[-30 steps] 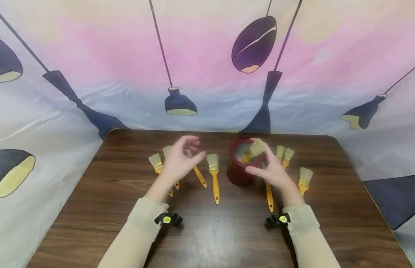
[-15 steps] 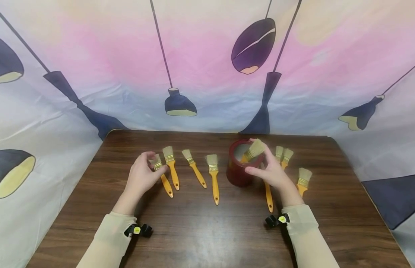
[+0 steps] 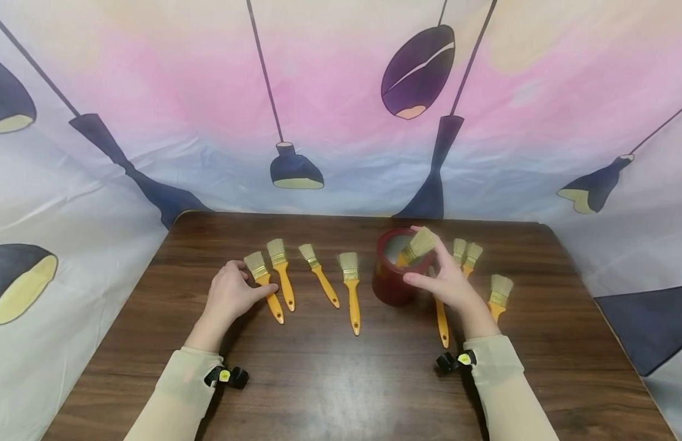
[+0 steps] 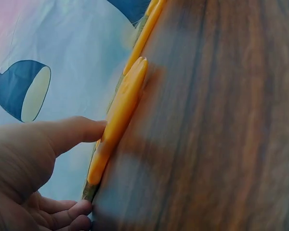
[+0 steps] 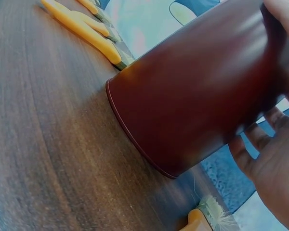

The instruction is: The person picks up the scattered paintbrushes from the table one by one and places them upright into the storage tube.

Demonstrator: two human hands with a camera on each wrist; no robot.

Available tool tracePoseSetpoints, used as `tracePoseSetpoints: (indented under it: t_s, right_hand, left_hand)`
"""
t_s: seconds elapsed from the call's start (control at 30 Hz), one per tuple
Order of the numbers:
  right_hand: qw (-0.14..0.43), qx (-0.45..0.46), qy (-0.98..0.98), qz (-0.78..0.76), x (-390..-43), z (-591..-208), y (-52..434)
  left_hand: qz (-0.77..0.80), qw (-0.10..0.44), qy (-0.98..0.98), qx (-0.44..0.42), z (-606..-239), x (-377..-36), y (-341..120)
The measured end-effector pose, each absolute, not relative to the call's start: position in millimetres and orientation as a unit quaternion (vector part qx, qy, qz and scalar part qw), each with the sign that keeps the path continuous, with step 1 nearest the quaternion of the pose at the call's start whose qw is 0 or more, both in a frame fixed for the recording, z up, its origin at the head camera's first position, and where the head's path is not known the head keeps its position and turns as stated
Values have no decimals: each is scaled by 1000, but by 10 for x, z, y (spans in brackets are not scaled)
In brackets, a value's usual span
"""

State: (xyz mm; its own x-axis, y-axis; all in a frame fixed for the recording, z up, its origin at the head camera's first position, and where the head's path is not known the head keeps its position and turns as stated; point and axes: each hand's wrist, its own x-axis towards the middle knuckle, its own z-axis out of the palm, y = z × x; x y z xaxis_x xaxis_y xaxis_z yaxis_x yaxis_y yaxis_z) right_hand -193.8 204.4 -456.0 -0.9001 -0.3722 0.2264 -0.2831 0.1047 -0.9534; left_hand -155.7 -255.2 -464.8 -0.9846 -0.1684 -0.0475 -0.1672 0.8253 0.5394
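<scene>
The left hand (image 3: 228, 297) touches the orange handle of the leftmost paintbrush (image 3: 266, 286) with thumb and fingertips, not yet closed round it. The right hand (image 3: 448, 280) grips the dark red cup (image 3: 393, 283), one brush (image 3: 415, 247) standing inside. Bare table (image 3: 341, 380) lies nearer the person.

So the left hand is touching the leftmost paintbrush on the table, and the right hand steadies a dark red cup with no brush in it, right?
Not quite: the dark red cup already holds one paintbrush, its bristles sticking up above the rim, as the head view shows. The rest stands: the left hand touches the leftmost paintbrush on the table, and the right hand steadies the cup.
</scene>
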Motion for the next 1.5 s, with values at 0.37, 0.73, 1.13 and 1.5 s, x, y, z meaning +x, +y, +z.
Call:
tracePoseSetpoints:
  t_s: [0.37,0.73,1.13,1.5]
  right_hand:
    - [33,-220,747,-627,-1944,-4527,2062]
    - [29,-213,752,-623,-1945,-4509,2072]
    - [30,-211,751,-625,-1937,-4511,2067]
    - [39,-216,744,-631,-1932,-4545,2037]
  left_hand:
    - [-298,-4,-951,86,-4608,-1596,-2665]
    - [-284,35,-955,74,-4585,-1614,-2732]
    - [-311,35,-945,90,-4577,-1606,-2755]
    - [-392,129,-908,79,-4412,-1567,-2634]
